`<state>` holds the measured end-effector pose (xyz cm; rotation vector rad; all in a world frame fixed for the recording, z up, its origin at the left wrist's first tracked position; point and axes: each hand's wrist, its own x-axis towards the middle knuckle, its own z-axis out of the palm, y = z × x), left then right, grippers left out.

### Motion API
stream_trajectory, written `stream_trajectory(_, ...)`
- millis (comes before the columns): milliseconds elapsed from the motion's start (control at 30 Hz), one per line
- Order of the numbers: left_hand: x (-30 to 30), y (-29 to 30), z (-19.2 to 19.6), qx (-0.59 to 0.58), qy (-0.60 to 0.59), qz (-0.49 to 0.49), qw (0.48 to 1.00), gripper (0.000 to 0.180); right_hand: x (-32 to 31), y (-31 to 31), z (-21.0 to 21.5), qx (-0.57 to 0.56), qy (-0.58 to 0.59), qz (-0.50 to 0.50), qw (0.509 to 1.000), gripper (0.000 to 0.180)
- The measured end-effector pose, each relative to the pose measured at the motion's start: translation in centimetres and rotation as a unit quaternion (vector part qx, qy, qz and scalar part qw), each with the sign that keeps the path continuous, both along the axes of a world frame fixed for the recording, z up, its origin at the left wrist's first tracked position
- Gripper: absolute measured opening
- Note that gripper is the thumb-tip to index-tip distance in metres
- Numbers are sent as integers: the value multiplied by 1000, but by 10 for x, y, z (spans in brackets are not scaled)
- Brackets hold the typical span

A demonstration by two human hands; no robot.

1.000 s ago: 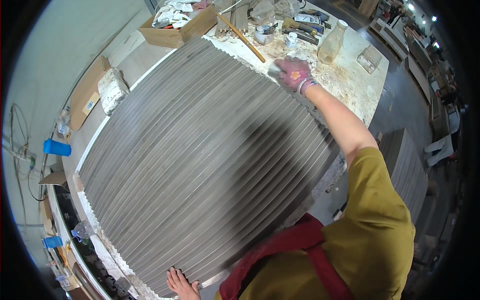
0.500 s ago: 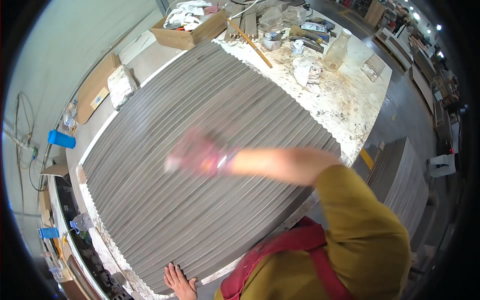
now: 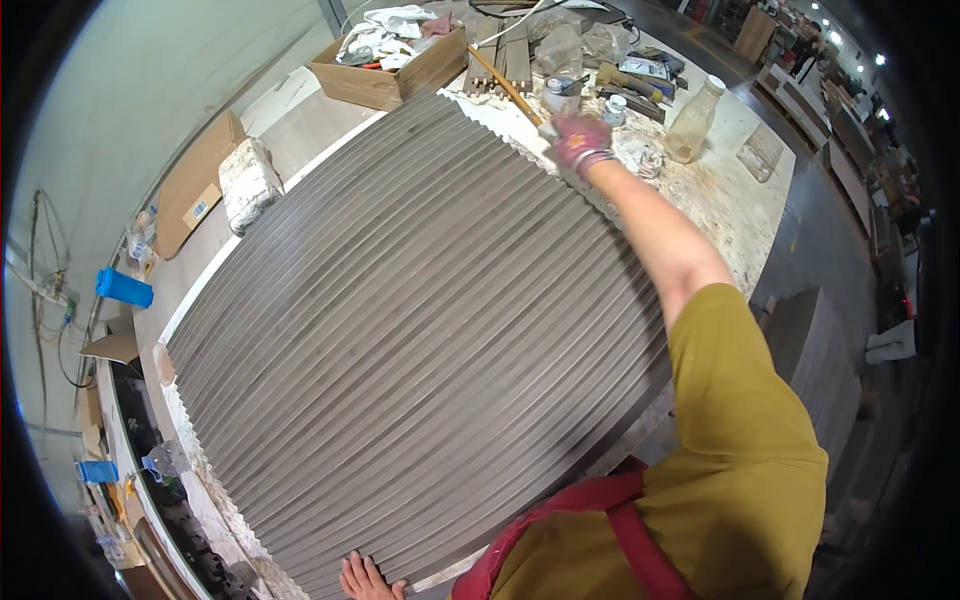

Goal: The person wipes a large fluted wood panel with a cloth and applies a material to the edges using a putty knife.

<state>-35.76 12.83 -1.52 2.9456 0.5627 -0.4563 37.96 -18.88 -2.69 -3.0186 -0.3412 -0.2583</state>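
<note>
Grey-brown ribbed strips (image 3: 420,330) lie side by side, close together, across the worktable. My left hand (image 3: 368,580) is bare and rests on their near edge, fingers spread. At the far right edge of the strips is my right hand (image 3: 582,142), in a pink-purple glove, with its arm stretched out. Its fingers are closed around a small pale thing (image 3: 547,131) whose kind I cannot make out. A long wooden stick (image 3: 505,85) lies just beyond that hand. Close by stand an open jar (image 3: 562,94) and a small white-capped bottle (image 3: 614,110).
A cardboard box (image 3: 365,85) with white cloths sits at the far left. A cloudy bottle (image 3: 693,125) and hand tools (image 3: 635,82) are on the stained tabletop (image 3: 725,215). A white wrapped block (image 3: 248,185) and a blue cup (image 3: 124,287) lie left of the strips.
My right hand has swept from the middle of the strips to their far right edge, the pale thing still in it. My left hand stays at the near edge.
</note>
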Motion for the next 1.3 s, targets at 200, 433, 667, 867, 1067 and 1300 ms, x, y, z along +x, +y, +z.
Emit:
stream_trajectory(200,2,-3,8,4,42,9,999,78,-63,33,8,4,-42,183,982,33)
stream_trajectory(433,-4,-7,5,17,42,10,999,76,-67,49,29,-26,-85,255,963,24)
stream_trajectory(667,-13,0,-4,11,-25,-9,1000,77,-72,82,26,33,-119,230,965,19)
stream_trajectory(867,3,1,0,7,-27,-11,1000,74,-261,299,-59,291,228,407,836,24)
stream_trajectory(1067,2,-4,1,-2,-43,-6,999,76,-156,221,-28,127,47,381,915,32)
stream_trajectory(1300,3,-2,2,5,-7,1,1000,75,0,76,6,-34,-57,58,996,31)
